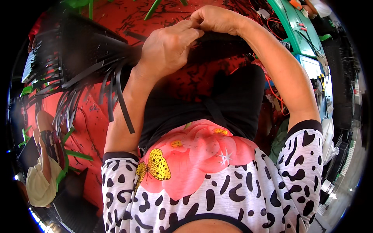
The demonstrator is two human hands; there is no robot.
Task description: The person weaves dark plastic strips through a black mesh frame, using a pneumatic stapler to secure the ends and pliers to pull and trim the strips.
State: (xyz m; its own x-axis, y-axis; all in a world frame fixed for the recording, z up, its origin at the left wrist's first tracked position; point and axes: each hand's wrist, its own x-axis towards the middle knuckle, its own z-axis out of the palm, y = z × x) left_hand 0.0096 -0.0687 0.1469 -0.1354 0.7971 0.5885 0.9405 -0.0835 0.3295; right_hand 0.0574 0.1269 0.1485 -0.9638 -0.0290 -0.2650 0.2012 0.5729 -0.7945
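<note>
Near the top middle of the picture, the person's two hands meet. The left hand (168, 48) is curled, with its fingers pressed together around a black strip (217, 37) that runs across under both hands. The right hand (213, 18) sits just beside it, touching it, and its fingertips pinch the same black strip from above. To the left, in the upper left of the picture, is a black woven basket (74, 50) that is only partly made. Many loose black strips (116, 93) hang down from it toward the middle left. Below everything is a red floor (89, 116) with small bits of black and green scattered on it. On the upper right stands a green table (301, 29) with small things on top. At the lower left, another person's foot in a sandal (44, 139) rests on the floor.
</note>
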